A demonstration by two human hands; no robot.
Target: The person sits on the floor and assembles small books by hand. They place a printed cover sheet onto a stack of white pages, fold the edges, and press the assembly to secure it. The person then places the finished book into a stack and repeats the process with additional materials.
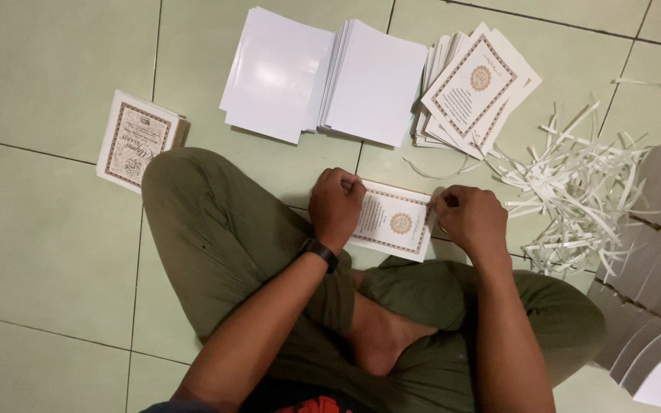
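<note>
Green floor tiles carry everything; a person sits cross-legged on them in olive trousers, bare foot tucked under. Printed card, white with a brown ornate border and a round gold emblem, lies flat on the floor just ahead of the knees, between both hands. Left hand, black watch on the wrist, rests on the card's left edge, fingers curled down and pressing its upper-left corner, covering that side. Right hand sits at the card's right edge, thumb and forefinger pinched together at the upper-right corner; cannot tell if they nip the card itself or something thin stuck along its edge. So the card spans the gap between the two grips, middle part bare and face up. Far side of the floor: two stacks of plain white sheets, overlapping, fanned a bit. Right of them a loose pile of bordered cards, top one tilted, same emblem. Left, near the raised knee, a squared stack of cards with a different print, well apart from the hands. Right of the right hand, a messy heap of thin white paper strips, near the wrist but not touching. Right edge of the view: grey sheets overlapped like shingles, running down to the corner.
</note>
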